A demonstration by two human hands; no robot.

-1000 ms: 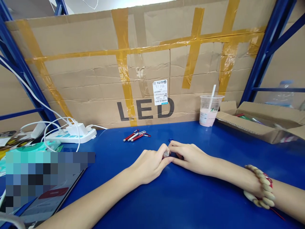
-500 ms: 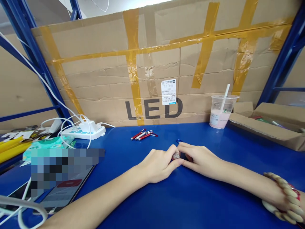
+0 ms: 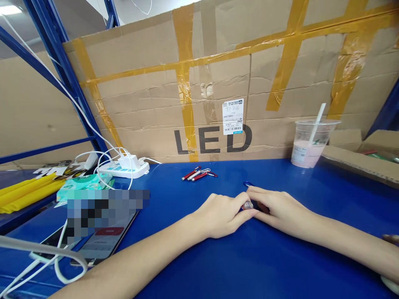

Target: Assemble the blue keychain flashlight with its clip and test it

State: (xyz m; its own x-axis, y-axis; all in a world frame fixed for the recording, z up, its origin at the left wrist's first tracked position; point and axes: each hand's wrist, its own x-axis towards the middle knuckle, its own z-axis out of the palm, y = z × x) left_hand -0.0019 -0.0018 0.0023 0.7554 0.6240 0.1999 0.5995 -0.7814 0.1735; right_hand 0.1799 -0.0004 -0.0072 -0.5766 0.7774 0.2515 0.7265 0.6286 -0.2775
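My left hand (image 3: 220,214) is closed, pinching a small silvery, ridged, round piece (image 3: 247,205) between thumb and forefinger. Its end faces me, and the fingers cover the rest. Against those fingertips rests my right hand (image 3: 280,207), its fingers curled and closed. Whatever lies inside its grip is mostly hidden; only a dark patch shows under the fingers. A blue carabiner clip (image 3: 247,184) pokes out just beyond the right fingertips. Farther back on the blue table lie several slim keychain flashlights (image 3: 198,175), red and silver, with carabiner clips.
A plastic cup (image 3: 308,145) with a pink drink and straw stands at the back right, beside an open cardboard box (image 3: 352,160). At left are a white power strip (image 3: 126,167) with cables, a green pack (image 3: 82,185) and a phone (image 3: 109,238). Taped cardboard (image 3: 149,104) stands behind.
The camera has turned a little to the left, so everything sits farther right in view. Both hands keep nearly the same pose, fingertips together around the small silvery piece.
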